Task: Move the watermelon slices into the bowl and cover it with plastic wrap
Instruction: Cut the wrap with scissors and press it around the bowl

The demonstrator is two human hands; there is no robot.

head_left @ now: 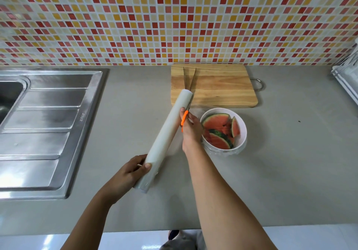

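A white bowl [241, 133] on the grey counter holds several watermelon slices [218, 124], red with green rind. Clear film lies bunched round the bowl's lower rim. My left hand [128, 173] grips the near end of a long white plastic wrap roll [168, 131], which slants up toward the cutting board. My right hand [190, 128] holds scissors [188, 94] with orange handles beside the roll's upper part. Their blades are spread open and point away over the board.
A wooden cutting board [222, 86] with a metal handle loop lies behind the bowl, against the mosaic tile wall. A steel sink with drainboard [48, 129] fills the left. A white rack [346, 75] stands at the right edge.
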